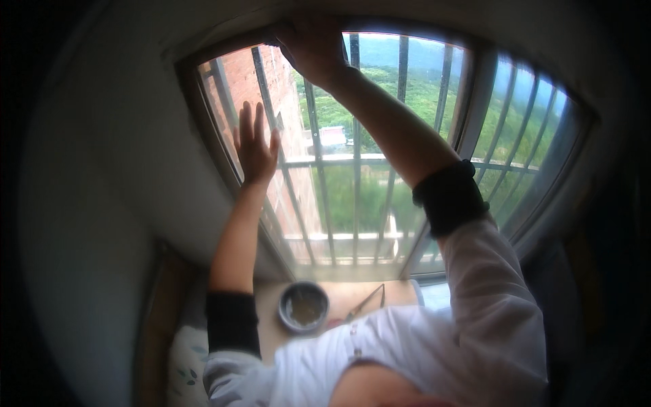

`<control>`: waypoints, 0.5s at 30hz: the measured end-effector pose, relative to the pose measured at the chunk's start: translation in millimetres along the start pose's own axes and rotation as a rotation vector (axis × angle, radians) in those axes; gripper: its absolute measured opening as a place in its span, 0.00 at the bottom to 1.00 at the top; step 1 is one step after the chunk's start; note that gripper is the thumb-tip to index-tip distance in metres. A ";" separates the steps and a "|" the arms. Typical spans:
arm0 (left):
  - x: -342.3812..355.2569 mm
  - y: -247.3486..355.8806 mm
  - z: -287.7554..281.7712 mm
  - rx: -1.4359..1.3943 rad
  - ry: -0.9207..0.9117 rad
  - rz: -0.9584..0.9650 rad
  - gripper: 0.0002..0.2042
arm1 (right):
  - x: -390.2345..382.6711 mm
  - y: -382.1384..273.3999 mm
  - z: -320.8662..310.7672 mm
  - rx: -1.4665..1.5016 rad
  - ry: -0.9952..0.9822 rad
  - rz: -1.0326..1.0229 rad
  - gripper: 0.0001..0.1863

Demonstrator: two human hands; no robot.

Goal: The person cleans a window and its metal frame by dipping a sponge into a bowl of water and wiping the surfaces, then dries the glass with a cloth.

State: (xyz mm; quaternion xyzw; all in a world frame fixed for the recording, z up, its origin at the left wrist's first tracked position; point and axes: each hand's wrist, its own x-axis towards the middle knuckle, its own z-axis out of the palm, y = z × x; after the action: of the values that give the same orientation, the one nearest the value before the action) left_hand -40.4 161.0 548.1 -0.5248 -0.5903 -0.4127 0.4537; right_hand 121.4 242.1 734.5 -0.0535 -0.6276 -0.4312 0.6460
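Note:
A window (407,271) with a dark frame fills the middle of the view, metal bars showing through its glass. Beside the left part of the pane my left hand (258,152) is raised with its fingers stretched and apart; it holds nothing. I cannot tell whether it touches the glass. My right hand (317,54) reaches up to the top edge of the frame, fingers bent. Something dark shows along its edge, too shadowed to name. Both forearms have black bands below the rolled white sleeves.
Below the window, a dark round basin (281,317) holding murky water (304,306) stands on a light surface (271,295). Right of it lies a thin V-shaped tool (366,302), its kind unclear. Leaf-patterned white fabric (186,366) is at lower left. Walls close in on both sides.

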 end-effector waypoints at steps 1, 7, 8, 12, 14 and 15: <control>0.4 -2.1 -0.6 0.030 0.003 0.014 0.30 | -4.0 6.6 -0.7 0.063 -0.058 0.004 0.09; -3.3 -29.5 -1.2 0.004 0.020 -0.008 0.30 | -89.0 157.7 -73.6 -0.135 0.001 -0.034 0.16; -3.6 -31.9 -0.4 0.020 0.010 0.001 0.30 | -94.8 171.0 -83.0 -0.150 0.059 0.017 0.15; -7.2 -36.9 10.6 0.040 0.008 -0.002 0.32 | -71.8 125.8 -68.1 0.007 0.181 0.113 0.11; -8.0 -36.1 14.5 0.042 0.019 -0.008 0.33 | -41.7 68.9 -37.2 0.104 0.203 0.011 0.10; -8.2 -35.3 15.0 0.047 0.017 -0.011 0.33 | -25.4 43.9 -20.0 0.037 0.220 0.018 0.10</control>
State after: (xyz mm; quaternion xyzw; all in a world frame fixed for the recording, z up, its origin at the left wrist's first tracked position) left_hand -76.7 169.6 536.0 -0.5073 -0.5989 -0.4055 0.4685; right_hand 168.1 269.6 729.3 0.0004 -0.5602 -0.4169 0.7158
